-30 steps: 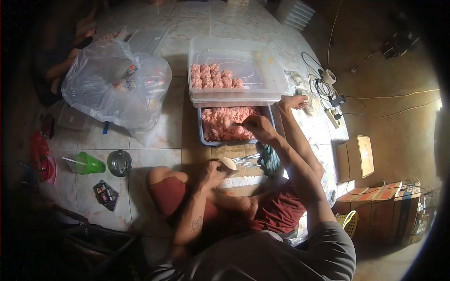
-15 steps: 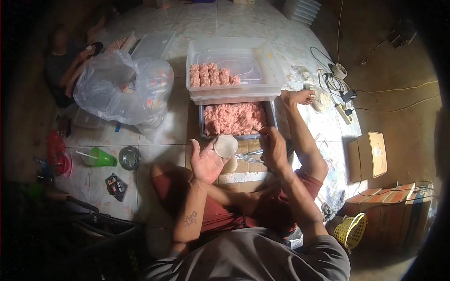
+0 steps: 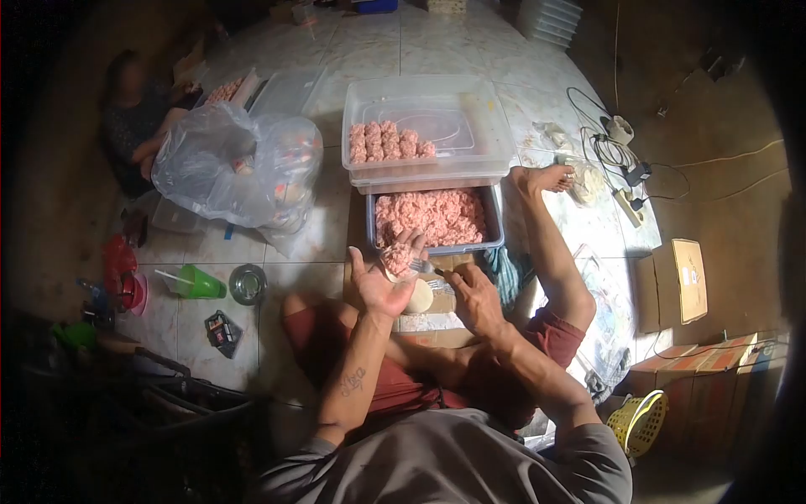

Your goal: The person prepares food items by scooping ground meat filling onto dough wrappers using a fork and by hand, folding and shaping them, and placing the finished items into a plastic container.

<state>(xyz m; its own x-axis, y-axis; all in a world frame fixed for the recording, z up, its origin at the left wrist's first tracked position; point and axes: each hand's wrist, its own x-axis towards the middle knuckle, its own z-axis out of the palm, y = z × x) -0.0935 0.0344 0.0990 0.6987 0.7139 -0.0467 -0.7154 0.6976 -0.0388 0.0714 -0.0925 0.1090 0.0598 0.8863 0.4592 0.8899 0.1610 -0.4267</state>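
On my left hand (image 3: 384, 287), palm up with fingers spread, lies a round wrapper topped with a lump of pink minced meat (image 3: 398, 258). My right hand (image 3: 476, 304) is closed around a fork (image 3: 426, 267), whose tines touch the meat. Just beyond is a blue-grey tray (image 3: 495, 238) of minced meat (image 3: 432, 217). Behind it, a clear plastic container (image 3: 474, 168) holds rows of shaped meat portions (image 3: 384, 143). Pale round wrappers (image 3: 417, 297) lie on the cardboard below my left hand, beside more forks.
At the left are a large plastic bag (image 3: 210, 168), a green cup (image 3: 201, 282), a glass ashtray (image 3: 248, 284) and a seated person (image 3: 130, 109). Cables (image 3: 609, 155), cardboard boxes (image 3: 688, 281) and a yellow basket (image 3: 636, 422) stand at the right. A striped cloth (image 3: 506, 277) lies by the tray.
My left hand has opened under a wrapper, which now bears meat. My right hand has moved with the fork from the meat tray to the wrapper. The view has shifted slightly.
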